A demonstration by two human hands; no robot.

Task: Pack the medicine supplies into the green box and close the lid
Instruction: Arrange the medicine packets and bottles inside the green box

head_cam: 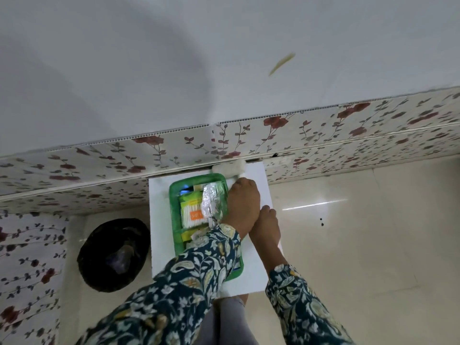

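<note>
The green box lies open on a white board, its long side running away from me. Inside it are a pack of cotton buds, a silver foil blister pack along the right side, and small packets nearer me. A white cotton roll lies on the board just beyond the box's far right corner. My left hand reaches across the box and rests at its right rim, fingers curled down near the cotton roll. My right hand sits beside it, its fingers hidden under the left hand.
A black round basket stands on the floor left of the board. A floral wall panel runs behind the board. Glossy beige floor tiles lie to the right. My patterned sleeves cover the near end of the box.
</note>
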